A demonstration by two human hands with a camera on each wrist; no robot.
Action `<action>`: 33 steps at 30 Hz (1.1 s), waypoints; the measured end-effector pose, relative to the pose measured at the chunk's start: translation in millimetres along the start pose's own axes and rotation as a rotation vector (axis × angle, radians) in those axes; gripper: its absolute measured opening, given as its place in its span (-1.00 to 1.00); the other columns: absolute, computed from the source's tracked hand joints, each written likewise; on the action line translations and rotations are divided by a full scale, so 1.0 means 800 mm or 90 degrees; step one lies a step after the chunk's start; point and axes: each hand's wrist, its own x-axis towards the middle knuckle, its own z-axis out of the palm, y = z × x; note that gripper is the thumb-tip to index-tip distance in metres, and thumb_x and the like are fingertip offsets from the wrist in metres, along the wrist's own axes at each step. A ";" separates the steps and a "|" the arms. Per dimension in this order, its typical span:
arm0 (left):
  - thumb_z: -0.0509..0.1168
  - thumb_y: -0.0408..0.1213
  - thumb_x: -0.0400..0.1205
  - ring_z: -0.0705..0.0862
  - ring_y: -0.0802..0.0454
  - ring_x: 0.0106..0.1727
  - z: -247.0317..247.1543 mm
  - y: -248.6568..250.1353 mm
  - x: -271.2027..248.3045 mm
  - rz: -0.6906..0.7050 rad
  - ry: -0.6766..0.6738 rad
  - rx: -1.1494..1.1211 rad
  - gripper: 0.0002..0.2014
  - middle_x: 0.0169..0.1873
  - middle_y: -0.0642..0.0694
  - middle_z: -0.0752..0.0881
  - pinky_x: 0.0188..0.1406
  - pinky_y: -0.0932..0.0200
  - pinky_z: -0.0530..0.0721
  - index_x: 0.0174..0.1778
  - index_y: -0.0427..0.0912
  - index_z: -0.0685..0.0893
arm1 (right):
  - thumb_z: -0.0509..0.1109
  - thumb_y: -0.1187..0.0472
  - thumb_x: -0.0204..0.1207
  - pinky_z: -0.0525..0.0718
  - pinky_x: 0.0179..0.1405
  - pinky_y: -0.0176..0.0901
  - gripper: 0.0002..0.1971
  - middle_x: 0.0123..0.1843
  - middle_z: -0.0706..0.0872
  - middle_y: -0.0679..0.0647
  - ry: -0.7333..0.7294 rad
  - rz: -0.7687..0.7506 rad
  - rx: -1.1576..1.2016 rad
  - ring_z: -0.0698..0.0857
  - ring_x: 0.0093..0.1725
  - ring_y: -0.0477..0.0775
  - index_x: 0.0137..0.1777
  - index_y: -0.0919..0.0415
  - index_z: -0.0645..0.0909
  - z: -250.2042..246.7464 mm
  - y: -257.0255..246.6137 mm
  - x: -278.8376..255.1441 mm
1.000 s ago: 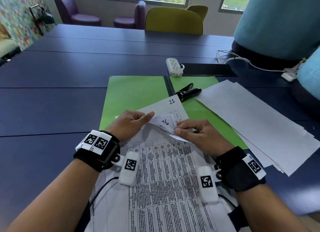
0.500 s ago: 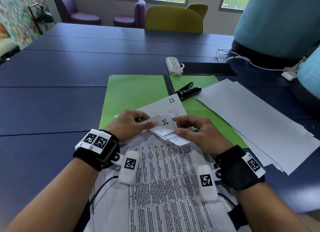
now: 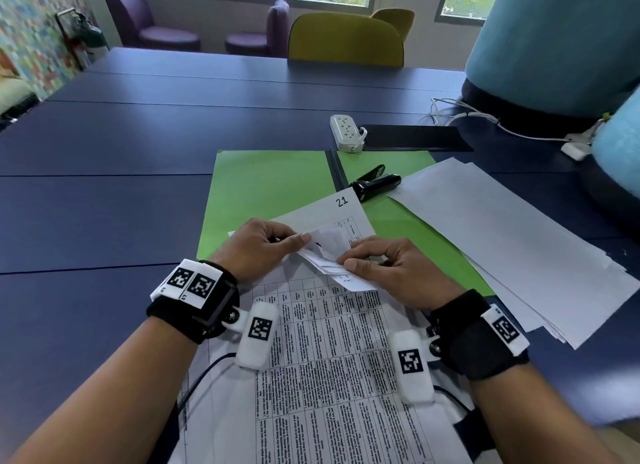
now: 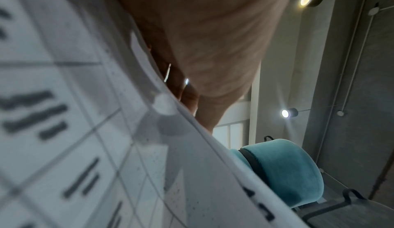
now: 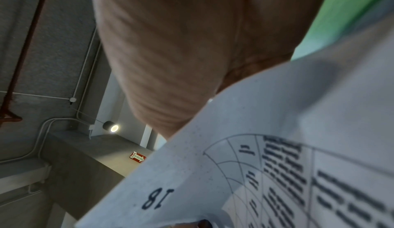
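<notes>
Page corners point(image 3: 325, 250): I'm leafing through, left hand point(image 3: 259, 248) and right hand point(image 3: 394, 273) fingers both pinching them; best lifting one corner at a time.

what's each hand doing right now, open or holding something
Left hand: pinches the lifted page corners.
Right hand: pinches the same page corners, thumb on top.
</notes>
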 end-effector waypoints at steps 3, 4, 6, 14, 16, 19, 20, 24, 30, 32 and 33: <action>0.50 0.07 0.55 0.50 0.11 -0.41 0.000 -0.002 0.001 -0.014 0.004 0.005 -0.79 -0.45 -0.11 0.71 -0.33 0.15 0.46 -0.25 0.03 0.88 | 0.54 0.17 0.50 0.51 0.14 -0.37 -0.89 0.08 0.77 -0.14 0.002 0.003 -0.002 0.63 0.24 -0.31 -0.05 -0.04 0.86 0.001 0.000 0.000; 0.53 0.04 0.53 0.53 0.14 -0.41 -0.001 -0.002 0.001 -0.020 0.003 0.008 -0.82 -0.45 -0.04 0.74 -0.32 0.15 0.49 -0.26 0.04 0.88 | 0.54 0.17 0.49 0.55 0.12 -0.36 -0.89 0.07 0.79 -0.12 0.005 0.003 0.008 0.66 0.21 -0.26 -0.04 -0.03 0.86 0.002 0.000 0.000; 0.57 -0.01 0.51 0.59 0.15 -0.41 -0.002 -0.002 0.001 -0.026 -0.005 0.007 -0.85 -0.44 0.06 0.78 -0.29 0.13 0.56 -0.27 0.01 0.87 | 0.54 0.16 0.48 0.64 -0.05 -0.32 -0.87 0.02 0.81 -0.05 0.006 0.012 0.046 0.74 0.04 -0.15 -0.01 -0.02 0.84 0.003 -0.002 -0.001; 0.48 0.35 0.41 0.66 -0.14 -0.33 -0.003 0.002 -0.001 -0.013 -0.022 -0.002 -0.56 -0.32 -0.13 0.83 -0.18 -0.15 0.69 -0.28 0.01 0.87 | 0.46 -0.12 0.40 0.66 0.07 -0.23 -0.71 0.21 0.63 -0.10 -0.067 0.018 -0.029 0.62 0.21 -0.14 0.08 -0.14 0.82 0.004 -0.005 0.000; 0.52 0.33 0.38 0.74 -0.14 -0.28 -0.004 0.004 -0.001 -0.023 -0.033 -0.004 -0.57 -0.25 -0.15 0.86 -0.01 -0.30 0.76 -0.25 0.00 0.87 | 0.44 -0.16 0.40 0.62 0.11 -0.23 -0.73 0.21 0.59 -0.17 -0.082 0.027 -0.049 0.57 0.27 -0.18 0.06 -0.20 0.82 0.004 -0.006 -0.001; 0.59 0.06 0.45 0.80 0.03 -0.24 -0.007 0.005 -0.002 -0.040 -0.045 0.022 -0.82 -0.26 0.02 0.87 0.05 -0.18 0.79 -0.22 0.05 0.86 | 0.46 -0.13 0.40 0.64 -0.11 -0.30 -0.71 0.09 0.71 -0.08 -0.021 0.013 -0.007 0.70 0.01 -0.14 0.10 -0.17 0.81 0.006 -0.005 -0.002; 0.60 0.02 0.46 0.81 0.02 -0.21 -0.007 0.006 -0.002 -0.041 -0.050 0.025 -0.86 -0.25 0.03 0.88 0.09 -0.18 0.82 -0.21 0.06 0.86 | 0.48 -0.14 0.38 0.66 -0.13 -0.28 -0.68 0.04 0.73 -0.04 0.002 0.012 0.003 0.71 -0.07 -0.13 0.13 -0.19 0.78 0.006 -0.004 -0.002; 0.62 -0.05 0.46 0.86 -0.11 -0.09 -0.007 0.009 -0.004 -0.048 -0.058 0.021 -0.90 -0.20 0.03 0.89 0.13 -0.21 0.81 -0.20 0.07 0.87 | 0.50 -0.11 0.33 0.71 -0.16 -0.28 -0.56 -0.01 0.72 0.03 0.025 0.030 0.018 0.72 -0.22 -0.19 0.25 -0.14 0.74 0.006 -0.003 -0.003; 0.59 0.18 0.39 0.82 -0.04 -0.22 -0.009 0.006 -0.002 -0.020 -0.068 0.029 -0.67 -0.25 0.01 0.87 -0.02 -0.05 0.79 -0.18 0.00 0.86 | 0.52 0.12 0.51 0.67 -0.08 -0.35 -0.84 0.07 0.74 -0.16 0.002 0.007 -0.004 0.73 0.06 -0.13 0.06 -0.09 0.81 0.006 -0.005 -0.002; 0.47 0.48 0.28 0.70 0.04 -0.31 -0.009 0.003 0.000 -0.010 -0.067 0.022 -0.45 -0.29 -0.06 0.85 -0.16 0.04 0.64 -0.20 0.03 0.86 | 0.51 0.12 0.53 0.61 0.06 -0.38 -0.85 0.08 0.72 -0.20 -0.016 -0.003 -0.038 0.66 0.16 -0.27 0.06 -0.08 0.83 0.006 -0.005 -0.001; 0.40 0.57 0.24 0.66 0.04 -0.30 -0.008 0.002 0.000 -0.007 -0.064 0.018 -0.37 -0.28 -0.11 0.84 -0.16 0.05 0.59 -0.20 0.05 0.87 | 0.50 0.11 0.53 0.54 0.15 -0.42 -0.84 0.11 0.72 -0.22 -0.022 0.000 -0.056 0.59 0.23 -0.39 0.08 -0.07 0.83 0.006 -0.005 -0.001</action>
